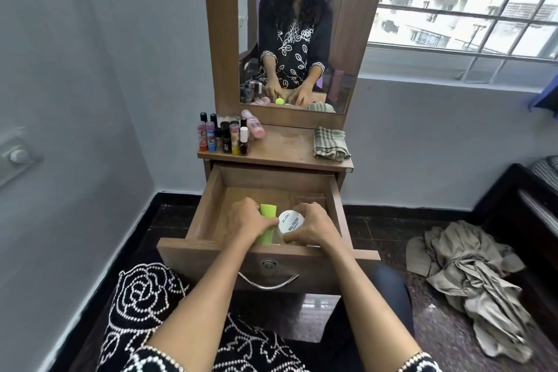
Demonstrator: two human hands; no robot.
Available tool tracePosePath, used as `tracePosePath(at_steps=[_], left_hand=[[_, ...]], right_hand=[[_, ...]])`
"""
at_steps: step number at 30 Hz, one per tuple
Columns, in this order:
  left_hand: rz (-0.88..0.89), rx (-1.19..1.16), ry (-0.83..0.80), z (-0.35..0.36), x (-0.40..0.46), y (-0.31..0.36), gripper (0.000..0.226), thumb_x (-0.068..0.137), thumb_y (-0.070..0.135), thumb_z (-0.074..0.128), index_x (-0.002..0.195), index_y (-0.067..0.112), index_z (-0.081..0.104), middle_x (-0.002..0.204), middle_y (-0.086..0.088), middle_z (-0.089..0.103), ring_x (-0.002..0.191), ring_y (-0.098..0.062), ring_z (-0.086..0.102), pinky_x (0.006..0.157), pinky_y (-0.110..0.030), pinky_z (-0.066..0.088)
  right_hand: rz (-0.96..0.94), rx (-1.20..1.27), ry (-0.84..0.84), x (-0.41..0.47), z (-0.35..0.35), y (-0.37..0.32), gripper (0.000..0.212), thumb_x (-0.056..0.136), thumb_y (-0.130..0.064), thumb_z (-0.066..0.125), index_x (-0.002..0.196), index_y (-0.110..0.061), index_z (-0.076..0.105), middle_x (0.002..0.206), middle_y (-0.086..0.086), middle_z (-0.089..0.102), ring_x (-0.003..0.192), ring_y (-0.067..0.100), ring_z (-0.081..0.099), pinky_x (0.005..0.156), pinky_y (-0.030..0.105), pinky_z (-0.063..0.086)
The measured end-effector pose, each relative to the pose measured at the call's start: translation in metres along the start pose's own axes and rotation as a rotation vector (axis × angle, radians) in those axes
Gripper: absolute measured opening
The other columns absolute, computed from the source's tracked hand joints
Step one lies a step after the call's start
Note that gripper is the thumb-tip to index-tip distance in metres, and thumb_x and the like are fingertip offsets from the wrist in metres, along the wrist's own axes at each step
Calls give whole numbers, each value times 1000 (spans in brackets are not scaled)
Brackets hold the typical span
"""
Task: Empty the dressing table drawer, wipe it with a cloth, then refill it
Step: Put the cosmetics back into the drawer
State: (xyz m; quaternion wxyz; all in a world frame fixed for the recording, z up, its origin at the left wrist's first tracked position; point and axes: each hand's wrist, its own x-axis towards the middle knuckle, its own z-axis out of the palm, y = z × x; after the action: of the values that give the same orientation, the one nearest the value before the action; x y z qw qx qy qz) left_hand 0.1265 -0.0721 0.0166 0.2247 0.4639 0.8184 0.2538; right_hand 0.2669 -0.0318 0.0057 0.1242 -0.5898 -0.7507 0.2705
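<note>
A bedroom in a home: a wooden dressing table (273, 154) with a tall mirror (297, 27) stands at 12 o'clock, cosmetics (225, 136) on top; a barred window (471, 6) at 2 o'clock; crumpled clothes (471, 281) on the floor at 4 o'clock.

We count two hands (250, 222) in one open drawer (211, 214) — one green tube (267, 226), one white round tub (290, 221) — and one folded checked cloth (330, 143) on the worktop (283, 148).
</note>
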Motion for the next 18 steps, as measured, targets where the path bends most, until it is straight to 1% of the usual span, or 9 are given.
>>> tracePosePath(at_steps=[2,4,7,9,12,14,16,18], left_hand=[[-10,10,-16,2,2,-2,36,65,41,78,80,11,63,86,-8,62,86,-26,60,65,-30,41],[-25,35,-33,4,4,-4,46,66,43,78,92,6,65,98,-10,65,95,-26,61,68,-30,44],[-28,75,-62,5,3,-4,49,66,46,77,93,6,66,99,-11,66,93,-25,62,62,-28,40],[-36,89,-71,6,3,-4,48,66,45,77,93,7,65,101,-11,66,94,-25,62,62,-27,40],[-48,117,-75,10,5,-5,50,67,43,77,99,7,63,109,-11,63,101,-28,61,69,-29,43],[-50,136,-92,13,7,-5,53,69,40,77,105,5,61,115,-13,60,106,-29,59,76,-31,47],[-44,159,-116,15,10,-5,53,71,36,77,110,5,60,119,-14,58,109,-30,57,82,-33,48],[-22,197,-132,18,13,-4,52,73,36,76,112,5,59,121,-14,58,111,-30,56,86,-34,47]], right_hand=[[-8,-21,3,0,2,1,64,50,-32,85,109,-15,64,109,3,58,98,19,57,77,29,50],[-11,-41,-1,0,3,2,61,53,-33,85,107,-12,64,109,4,59,101,20,57,79,29,48],[6,-71,-36,1,4,3,52,59,-32,84,103,-10,67,107,7,64,102,22,58,82,31,50],[29,-101,-61,2,4,3,52,61,-34,84,103,-9,67,107,8,66,105,25,58,85,34,51],[50,-150,-78,3,8,4,55,65,-36,81,109,-8,64,113,11,64,113,28,53,91,36,48],[54,-191,-73,4,11,5,47,74,-33,74,113,-9,62,116,13,62,116,30,50,92,35,46],[66,-229,-69,6,13,6,39,80,-28,66,116,-14,61,119,15,60,117,31,49,91,35,43],[74,-260,-78,6,12,5,39,82,-27,63,120,-17,60,122,16,57,118,32,48,94,35,42]])
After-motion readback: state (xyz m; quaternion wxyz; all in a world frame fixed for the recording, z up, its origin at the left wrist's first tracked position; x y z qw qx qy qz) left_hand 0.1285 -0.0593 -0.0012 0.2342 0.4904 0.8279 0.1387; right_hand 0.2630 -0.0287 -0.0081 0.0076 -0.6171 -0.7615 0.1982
